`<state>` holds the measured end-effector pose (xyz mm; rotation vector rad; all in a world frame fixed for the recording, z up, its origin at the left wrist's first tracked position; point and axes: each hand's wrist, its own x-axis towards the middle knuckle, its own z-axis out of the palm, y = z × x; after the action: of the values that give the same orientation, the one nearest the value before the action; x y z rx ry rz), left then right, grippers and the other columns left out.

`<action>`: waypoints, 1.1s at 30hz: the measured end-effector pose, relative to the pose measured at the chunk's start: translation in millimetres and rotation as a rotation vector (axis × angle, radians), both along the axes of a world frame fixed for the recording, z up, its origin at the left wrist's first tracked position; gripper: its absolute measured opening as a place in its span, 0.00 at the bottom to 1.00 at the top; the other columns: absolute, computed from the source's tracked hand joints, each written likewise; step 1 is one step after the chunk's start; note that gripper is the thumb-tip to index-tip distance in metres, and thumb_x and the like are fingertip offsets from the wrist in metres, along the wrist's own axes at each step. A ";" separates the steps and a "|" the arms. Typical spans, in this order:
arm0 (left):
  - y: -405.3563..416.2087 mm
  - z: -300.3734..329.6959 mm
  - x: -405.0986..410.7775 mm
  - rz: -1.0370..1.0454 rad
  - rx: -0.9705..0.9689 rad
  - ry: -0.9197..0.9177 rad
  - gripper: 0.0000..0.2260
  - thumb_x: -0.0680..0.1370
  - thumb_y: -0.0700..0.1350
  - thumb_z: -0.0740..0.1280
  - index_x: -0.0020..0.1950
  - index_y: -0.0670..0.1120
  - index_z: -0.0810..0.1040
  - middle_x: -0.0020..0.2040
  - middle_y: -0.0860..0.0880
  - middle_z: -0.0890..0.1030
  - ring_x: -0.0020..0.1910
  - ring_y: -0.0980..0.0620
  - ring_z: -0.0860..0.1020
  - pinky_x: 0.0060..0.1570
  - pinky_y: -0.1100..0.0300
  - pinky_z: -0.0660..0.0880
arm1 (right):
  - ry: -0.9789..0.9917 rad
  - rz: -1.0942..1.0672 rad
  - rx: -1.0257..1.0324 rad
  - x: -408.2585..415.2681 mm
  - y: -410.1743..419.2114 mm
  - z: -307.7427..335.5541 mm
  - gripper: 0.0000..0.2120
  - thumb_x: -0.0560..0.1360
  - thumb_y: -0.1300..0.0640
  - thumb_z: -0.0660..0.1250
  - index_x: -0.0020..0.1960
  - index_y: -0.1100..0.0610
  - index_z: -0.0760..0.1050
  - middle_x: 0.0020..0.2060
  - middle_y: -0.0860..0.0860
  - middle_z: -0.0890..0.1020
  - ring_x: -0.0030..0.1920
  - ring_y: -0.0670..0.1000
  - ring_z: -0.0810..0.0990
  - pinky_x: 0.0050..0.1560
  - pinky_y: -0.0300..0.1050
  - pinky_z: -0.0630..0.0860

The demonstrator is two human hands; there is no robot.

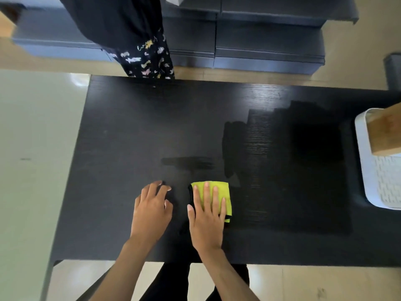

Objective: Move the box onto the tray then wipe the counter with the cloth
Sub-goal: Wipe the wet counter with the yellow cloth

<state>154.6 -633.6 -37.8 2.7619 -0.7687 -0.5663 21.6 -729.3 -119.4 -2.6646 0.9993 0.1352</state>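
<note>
Both hands are on the black counter (pixel 130 131). Right hand (pixel 207 216) is pressed flat, fingers spread, on top of the yellow-green cloth (pixel 223 192), which pokes out past my fingertips. Left hand (pixel 152 211) sits just beside it, fingers loosely curled, holding nothing. Wooden box (pixel 385 131) sits on the white tray (pixel 364 170), far right.

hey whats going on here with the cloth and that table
A person is wiping a dark counter. The right hand presses flat on a folded yellow-green cloth, while the left hand rests fingertips on the bare surface beside it. A damp, darker patch shows to the right. The wooden box already sits on the white tray at the right edge.
</note>
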 end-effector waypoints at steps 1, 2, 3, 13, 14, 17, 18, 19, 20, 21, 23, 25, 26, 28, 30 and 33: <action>2.3 0.2 0.8 0.005 0.002 0.003 0.16 0.74 0.39 0.70 0.61 0.47 0.80 0.66 0.45 0.78 0.65 0.41 0.75 0.58 0.42 0.76 | 0.000 0.007 -0.001 6.3 -0.5 -0.2 0.30 0.87 0.40 0.51 0.85 0.45 0.48 0.86 0.52 0.51 0.85 0.58 0.52 0.81 0.65 0.55; 3.5 0.4 1.2 0.008 0.005 0.006 0.16 0.74 0.39 0.70 0.61 0.47 0.80 0.66 0.45 0.78 0.66 0.41 0.75 0.58 0.42 0.76 | -0.002 0.018 -0.003 13.6 -3.3 -0.4 0.30 0.87 0.40 0.50 0.85 0.45 0.48 0.86 0.52 0.50 0.85 0.58 0.52 0.81 0.65 0.55; 4.0 0.6 1.3 0.010 0.008 0.007 0.16 0.74 0.39 0.70 0.61 0.47 0.80 0.66 0.45 0.78 0.66 0.41 0.74 0.58 0.42 0.76 | -0.005 0.024 -0.005 22.0 -6.9 -0.5 0.29 0.87 0.40 0.50 0.85 0.44 0.47 0.86 0.52 0.50 0.85 0.58 0.51 0.81 0.65 0.54; -31.0 1.2 -18.6 -0.044 0.015 0.001 0.15 0.75 0.39 0.70 0.62 0.47 0.80 0.67 0.45 0.78 0.67 0.42 0.74 0.60 0.43 0.75 | -0.023 -0.053 0.017 36.9 -51.9 0.3 0.30 0.86 0.38 0.47 0.85 0.44 0.46 0.86 0.51 0.46 0.85 0.54 0.46 0.83 0.60 0.52; -37.4 1.1 -22.3 -0.054 0.020 -0.001 0.15 0.75 0.40 0.70 0.62 0.47 0.80 0.67 0.45 0.78 0.67 0.42 0.74 0.60 0.43 0.75 | -0.015 -0.068 0.012 29.5 -59.8 0.6 0.30 0.86 0.38 0.48 0.85 0.44 0.46 0.86 0.51 0.46 0.85 0.54 0.46 0.83 0.60 0.52; -59.7 -0.3 -34.9 -0.081 0.023 -0.002 0.15 0.75 0.40 0.70 0.62 0.47 0.79 0.67 0.45 0.77 0.67 0.41 0.74 0.60 0.42 0.76 | 0.005 -0.099 -0.012 0.5 -91.6 0.5 0.31 0.86 0.38 0.49 0.85 0.45 0.44 0.86 0.52 0.45 0.85 0.54 0.46 0.83 0.60 0.52; -67.9 -1.1 -40.1 -0.087 0.021 0.000 0.15 0.75 0.40 0.70 0.62 0.47 0.79 0.67 0.45 0.77 0.67 0.41 0.74 0.59 0.42 0.76 | 0.009 -0.107 -0.024 -10.9 -103.8 0.0 0.32 0.86 0.38 0.49 0.85 0.45 0.44 0.86 0.52 0.46 0.85 0.54 0.46 0.83 0.60 0.53; -76.8 -1.8 -46.1 -0.090 0.019 0.004 0.15 0.75 0.40 0.70 0.62 0.47 0.79 0.67 0.45 0.77 0.67 0.41 0.74 0.60 0.42 0.76 | 0.012 -0.115 -0.035 -23.0 -116.3 -0.7 0.32 0.86 0.37 0.49 0.85 0.46 0.44 0.86 0.52 0.46 0.85 0.55 0.47 0.83 0.60 0.53; -86.4 -2.3 -52.3 -0.094 0.016 0.007 0.15 0.76 0.40 0.70 0.62 0.46 0.79 0.67 0.45 0.77 0.67 0.41 0.74 0.60 0.42 0.76 | 0.016 -0.123 -0.043 -35.0 -129.3 -1.6 0.33 0.86 0.37 0.49 0.85 0.46 0.44 0.86 0.52 0.46 0.85 0.55 0.47 0.83 0.60 0.54; -96.8 -2.6 -58.7 -0.097 0.012 0.011 0.15 0.76 0.41 0.69 0.62 0.46 0.79 0.68 0.45 0.77 0.67 0.42 0.74 0.60 0.42 0.75 | 0.019 -0.129 -0.049 -46.7 -142.6 -2.2 0.33 0.85 0.37 0.49 0.86 0.47 0.44 0.86 0.52 0.47 0.85 0.55 0.47 0.83 0.60 0.54; -119.3 -2.8 -72.1 -0.104 0.003 0.016 0.15 0.76 0.41 0.69 0.63 0.47 0.79 0.67 0.46 0.77 0.67 0.42 0.73 0.61 0.42 0.75 | 0.024 -0.137 -0.056 -69.4 -169.5 -3.1 0.34 0.85 0.37 0.49 0.86 0.48 0.44 0.86 0.52 0.46 0.85 0.56 0.47 0.83 0.60 0.55; -143.2 -2.9 -85.6 -0.113 -0.008 0.019 0.15 0.76 0.40 0.69 0.63 0.47 0.79 0.67 0.46 0.77 0.67 0.43 0.73 0.61 0.42 0.75 | 0.014 -0.141 -0.056 -91.0 -196.5 -3.2 0.34 0.85 0.36 0.50 0.85 0.46 0.44 0.86 0.54 0.45 0.85 0.56 0.46 0.83 0.60 0.55; -154.9 -3.1 -92.3 -0.118 -0.012 0.018 0.15 0.76 0.41 0.69 0.63 0.47 0.79 0.67 0.46 0.77 0.67 0.43 0.73 0.61 0.42 0.75 | 0.007 -0.142 -0.055 -101.3 -209.6 -2.9 0.34 0.84 0.36 0.51 0.85 0.45 0.44 0.86 0.55 0.45 0.85 0.57 0.45 0.83 0.59 0.55; -178.3 -3.8 -105.2 -0.129 -0.019 0.016 0.15 0.76 0.41 0.69 0.63 0.47 0.79 0.68 0.47 0.76 0.67 0.43 0.73 0.61 0.42 0.75 | -0.001 -0.148 -0.057 -121.1 -235.5 -2.5 0.34 0.84 0.35 0.51 0.85 0.43 0.45 0.86 0.55 0.45 0.85 0.57 0.45 0.83 0.59 0.56; -200.9 -4.0 -117.1 -0.139 -0.019 0.020 0.15 0.77 0.41 0.68 0.63 0.48 0.79 0.68 0.47 0.76 0.68 0.44 0.73 0.61 0.43 0.75 | 0.001 -0.154 -0.058 -139.6 -259.8 -1.8 0.34 0.83 0.34 0.50 0.85 0.42 0.45 0.86 0.54 0.46 0.85 0.56 0.47 0.83 0.59 0.56; -231.2 -4.0 -132.0 -0.151 -0.017 0.021 0.15 0.76 0.41 0.69 0.63 0.47 0.79 0.68 0.47 0.76 0.68 0.44 0.73 0.61 0.43 0.75 | 0.018 -0.153 -0.063 -163.5 -291.8 -0.6 0.34 0.84 0.34 0.48 0.85 0.43 0.44 0.86 0.52 0.46 0.85 0.55 0.47 0.83 0.59 0.56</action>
<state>22.6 -864.7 -41.9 2.6934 -0.9786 -0.6133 -141.9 -1021.1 -120.0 -2.6338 1.2275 0.0970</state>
